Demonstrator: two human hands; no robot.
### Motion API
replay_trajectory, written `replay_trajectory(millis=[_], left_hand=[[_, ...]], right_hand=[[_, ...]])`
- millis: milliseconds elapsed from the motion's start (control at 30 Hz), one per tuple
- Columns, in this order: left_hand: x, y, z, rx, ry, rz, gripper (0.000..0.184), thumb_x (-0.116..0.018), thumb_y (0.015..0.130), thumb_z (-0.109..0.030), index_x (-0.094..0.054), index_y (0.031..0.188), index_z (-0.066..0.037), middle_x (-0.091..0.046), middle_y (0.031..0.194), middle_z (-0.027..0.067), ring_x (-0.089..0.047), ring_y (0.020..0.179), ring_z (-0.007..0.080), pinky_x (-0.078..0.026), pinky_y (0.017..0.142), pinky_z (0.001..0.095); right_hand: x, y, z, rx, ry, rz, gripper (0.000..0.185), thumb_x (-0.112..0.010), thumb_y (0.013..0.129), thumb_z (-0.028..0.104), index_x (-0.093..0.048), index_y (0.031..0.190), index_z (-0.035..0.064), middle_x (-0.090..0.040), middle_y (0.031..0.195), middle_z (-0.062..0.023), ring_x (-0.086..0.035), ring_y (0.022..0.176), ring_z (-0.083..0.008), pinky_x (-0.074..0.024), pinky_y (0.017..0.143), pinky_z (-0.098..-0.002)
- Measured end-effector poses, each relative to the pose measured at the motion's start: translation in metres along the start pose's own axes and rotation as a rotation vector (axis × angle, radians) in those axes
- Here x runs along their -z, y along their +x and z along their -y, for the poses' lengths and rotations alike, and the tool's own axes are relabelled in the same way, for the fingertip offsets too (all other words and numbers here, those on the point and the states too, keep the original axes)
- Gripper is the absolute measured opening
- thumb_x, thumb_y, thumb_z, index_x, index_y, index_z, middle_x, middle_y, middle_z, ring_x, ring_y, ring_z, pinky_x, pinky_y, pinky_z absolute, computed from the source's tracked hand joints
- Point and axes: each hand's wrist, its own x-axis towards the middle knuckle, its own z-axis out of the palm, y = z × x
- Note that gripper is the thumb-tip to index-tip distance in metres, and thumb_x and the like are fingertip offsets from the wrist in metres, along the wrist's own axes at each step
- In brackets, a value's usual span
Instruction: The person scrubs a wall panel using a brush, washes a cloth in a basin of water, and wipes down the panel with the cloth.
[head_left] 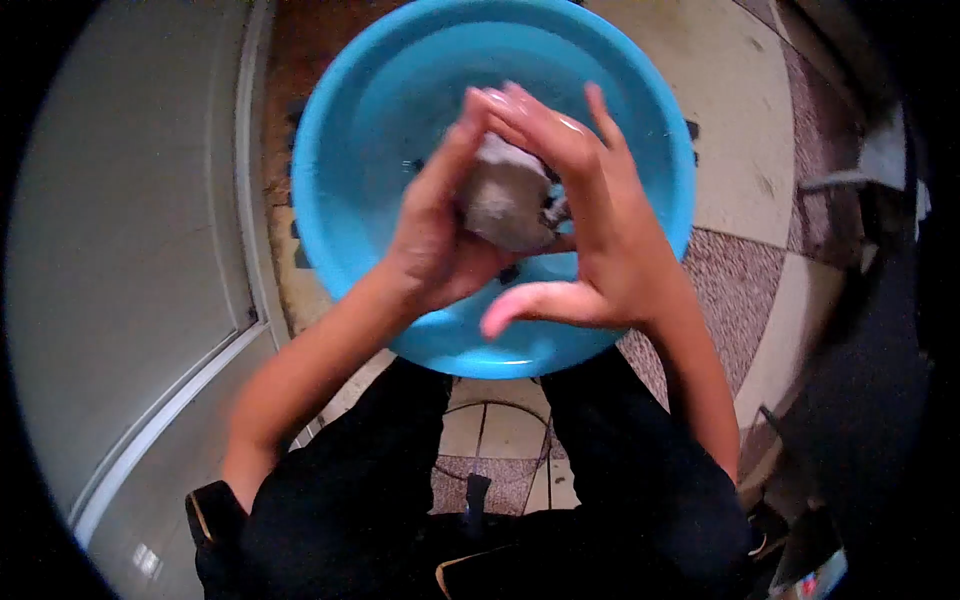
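Observation:
A grey-brown bundle (pixel 510 200), apparently cloth with a paler top, is between my hands above a blue plastic basin (pixel 480 365). My left hand (pixel 440 225) curves around its left side and underneath, holding it. Over its upper right side arches my right hand (pixel 605 215), its thumb and little finger spread wide. The fingertips of both hands come together at the bundle's far end. Wet shine shows on the right fingers. Small dark shapes beside and below the bundle are too blurred to name.
Tiled floor (pixel 730 130) surrounds the basin, beige with speckled brown strips. A pale door panel (pixel 130 200) stands close on the left. My black-clad legs (pixel 350 450) are on the near side of the basin. Dark, unclear objects line the right edge.

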Motion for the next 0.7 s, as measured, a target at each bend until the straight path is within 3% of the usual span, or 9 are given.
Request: replay_trajectory(millis=[133, 200, 233, 333, 400, 467, 500, 633, 700], left_hand=[[0.020, 0.005, 0.004, -0.063, 0.028, 0.049, 0.061, -0.064, 0.086, -0.052, -0.048, 0.129, -0.012, -0.056, 0.118, 0.0082, -0.055, 0.114, 0.0227, -0.049, 0.094, 0.0462], [0.031, 0.008, 0.005, 0.004, 0.237, 0.123, 0.055, -0.072, 0.084, -0.038, -0.051, 0.126, -0.009, -0.058, 0.111, 0.0062, -0.057, 0.106, 0.0181, -0.049, 0.085, 0.0358], [0.016, 0.004, 0.001, -0.003, 0.233, 0.107, 0.051, -0.077, 0.078, -0.028, -0.055, 0.118, -0.007, -0.059, 0.107, 0.0045, -0.057, 0.098, 0.0143, -0.047, 0.078, 0.0290], [0.011, 0.011, 0.011, -0.080, 0.347, 0.082, 0.048, -0.084, 0.068, -0.022, -0.058, 0.105, -0.007, -0.061, 0.096, 0.0047, -0.059, 0.083, 0.0122, -0.048, 0.067, 0.0252], [0.016, 0.013, 0.011, -0.107, 0.386, 0.050, 0.043, -0.083, 0.067, -0.018, -0.054, 0.098, -0.008, -0.060, 0.090, 0.0056, -0.059, 0.077, 0.0122, -0.048, 0.062, 0.0252], [0.019, 0.011, 0.010, -0.159, 0.461, 0.101, 0.039, -0.080, 0.071, -0.010, -0.044, 0.086, -0.012, -0.055, 0.086, 0.0000, -0.054, 0.076, 0.0086, -0.043, 0.061, 0.0244], [0.024, 0.014, 0.010, -0.148, 0.475, 0.110, 0.037, -0.078, 0.072, -0.005, -0.044, 0.087, -0.011, -0.055, 0.085, 0.0006, -0.060, 0.083, 0.0127, -0.050, 0.066, 0.0270], [0.020, 0.015, 0.012, -0.188, 0.258, 0.167, 0.031, -0.071, 0.075, 0.001, -0.044, 0.088, -0.009, -0.060, 0.090, 0.0041, -0.066, 0.089, 0.0192, -0.057, 0.076, 0.0340], [0.019, 0.014, 0.009, -0.253, 0.329, 0.165, 0.022, -0.068, 0.080, 0.002, -0.052, 0.094, -0.004, -0.065, 0.095, 0.0094, -0.068, 0.089, 0.0236, -0.060, 0.078, 0.0381]], right_hand=[[0.004, -0.008, -0.001, -0.056, -0.007, 0.063, 0.098, -0.072, 0.067, 0.062, -0.036, 0.141, 0.0082, -0.045, 0.143, -0.0137, -0.039, 0.135, -0.0337, -0.0135, 0.113, -0.0562], [0.001, -0.011, -0.003, -0.107, 0.057, 0.048, 0.091, -0.072, 0.070, 0.057, -0.039, 0.140, 0.0101, -0.045, 0.143, -0.0122, -0.040, 0.134, -0.0331, -0.0176, 0.112, -0.0574], [0.000, -0.013, -0.005, -0.103, 0.023, 0.018, 0.088, -0.073, 0.071, 0.052, -0.039, 0.140, 0.0086, -0.046, 0.142, -0.0130, -0.040, 0.133, -0.0337, -0.0190, 0.112, -0.0558], [0.000, -0.018, -0.003, -0.103, 0.014, -0.003, 0.085, -0.077, 0.071, 0.040, -0.040, 0.138, 0.0042, -0.047, 0.140, -0.0149, -0.042, 0.130, -0.0361, -0.0243, 0.112, -0.0513], [-0.002, -0.022, 0.000, -0.197, 0.022, -0.032, 0.083, -0.079, 0.071, 0.036, -0.041, 0.137, 0.0030, -0.048, 0.138, -0.0164, -0.044, 0.128, -0.0349, -0.0285, 0.110, -0.0475], [-0.009, -0.026, 0.001, -0.224, 0.174, -0.117, 0.080, -0.080, 0.071, 0.030, -0.042, 0.136, 0.0020, -0.049, 0.136, -0.0178, -0.047, 0.126, -0.0334, -0.0334, 0.107, -0.0438], [-0.008, -0.028, -0.001, -0.235, 0.175, -0.123, 0.079, -0.080, 0.071, 0.028, -0.043, 0.135, 0.0017, -0.049, 0.135, -0.0180, -0.047, 0.125, -0.0328, -0.0349, 0.106, -0.0427], [-0.006, -0.031, -0.003, -0.253, 0.142, -0.170, 0.067, -0.077, 0.075, 0.022, -0.046, 0.131, 0.0011, -0.051, 0.131, -0.0177, -0.050, 0.120, -0.0314, -0.0379, 0.103, -0.0406], [-0.006, -0.032, -0.002, -0.266, 0.112, -0.191, 0.063, -0.076, 0.077, 0.019, -0.047, 0.130, 0.0011, -0.052, 0.130, -0.0173, -0.051, 0.119, -0.0306, -0.0385, 0.103, -0.0401]])
